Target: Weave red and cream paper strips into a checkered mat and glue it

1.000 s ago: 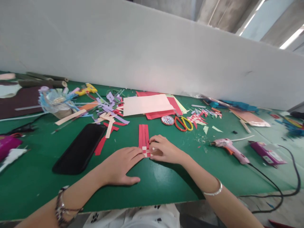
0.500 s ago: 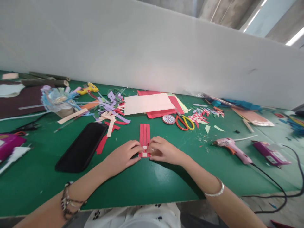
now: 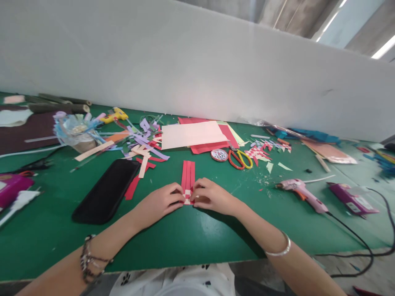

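Red paper strips (image 3: 188,174) lie side by side on the green table, with pale pink pieces woven through their near end in a small check. My left hand (image 3: 165,201) is closed at the left edge of this weave, thumb and fingers pinching the paper. On the opposite edge my right hand (image 3: 212,196) pinches it the same way, fingers curled. The fingertips hide both sides of the checked part. Left of my left hand lie a loose red strip (image 3: 132,188) and a black phone (image 3: 106,191).
Behind the weave is a pale pink sheet (image 3: 193,135) on red paper. Scissors (image 3: 240,158) and a round tin of small beads (image 3: 219,155) lie right of it. A pink glue gun (image 3: 304,193) with a cable is at right. Paper scraps (image 3: 146,137) are scattered at left.
My hands have come slightly closer together on the woven paper. The strips have shifted a little, and the gaps between them look narrower.
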`<state>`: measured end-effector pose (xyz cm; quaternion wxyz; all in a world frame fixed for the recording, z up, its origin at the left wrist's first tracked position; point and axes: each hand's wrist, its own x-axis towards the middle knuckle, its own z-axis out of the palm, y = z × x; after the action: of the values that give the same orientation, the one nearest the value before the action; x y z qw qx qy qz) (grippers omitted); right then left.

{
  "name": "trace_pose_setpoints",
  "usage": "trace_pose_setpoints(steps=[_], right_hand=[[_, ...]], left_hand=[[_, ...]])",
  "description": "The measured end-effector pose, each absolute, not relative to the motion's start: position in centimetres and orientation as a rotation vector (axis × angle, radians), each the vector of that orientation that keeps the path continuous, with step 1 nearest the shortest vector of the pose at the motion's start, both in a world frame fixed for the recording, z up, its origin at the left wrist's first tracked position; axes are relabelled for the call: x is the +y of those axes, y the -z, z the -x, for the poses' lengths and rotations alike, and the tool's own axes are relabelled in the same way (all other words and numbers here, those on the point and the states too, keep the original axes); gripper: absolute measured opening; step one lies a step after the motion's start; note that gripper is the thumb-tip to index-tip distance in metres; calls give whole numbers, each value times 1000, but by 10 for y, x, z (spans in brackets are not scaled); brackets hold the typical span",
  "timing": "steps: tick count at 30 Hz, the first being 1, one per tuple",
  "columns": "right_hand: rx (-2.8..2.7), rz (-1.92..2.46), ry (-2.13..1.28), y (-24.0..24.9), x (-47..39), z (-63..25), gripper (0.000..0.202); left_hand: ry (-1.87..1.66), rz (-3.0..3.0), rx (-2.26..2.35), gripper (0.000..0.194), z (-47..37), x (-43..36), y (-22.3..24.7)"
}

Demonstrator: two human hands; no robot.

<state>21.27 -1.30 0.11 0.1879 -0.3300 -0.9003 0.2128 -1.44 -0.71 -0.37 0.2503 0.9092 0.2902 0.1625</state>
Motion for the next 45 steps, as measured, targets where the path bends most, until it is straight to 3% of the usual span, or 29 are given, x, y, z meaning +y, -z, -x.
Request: trace_pose_setpoints(steps=[17,25,36,40,45], right_hand=[[-2627,911,-528,-5,-8,-223,7],[-2607,920,-570,-8,-12,-228,14],[-2597,1055,-433,-5,-19,-237,10],[-2613,1113,-406,-4,-16,-239,17],[-2637,1184,-352,-13,-13,-241,26]], left_hand=[[-333,-2842,565,31,20,-8,1],[-253,-2865,563,46,21,-14,-4],[-322,-2859,684,30,-11,-9,-9],[-355,-2987,745,32,-17,-9,-6],[-409,-2938,844,21,-21,-16,-5]])
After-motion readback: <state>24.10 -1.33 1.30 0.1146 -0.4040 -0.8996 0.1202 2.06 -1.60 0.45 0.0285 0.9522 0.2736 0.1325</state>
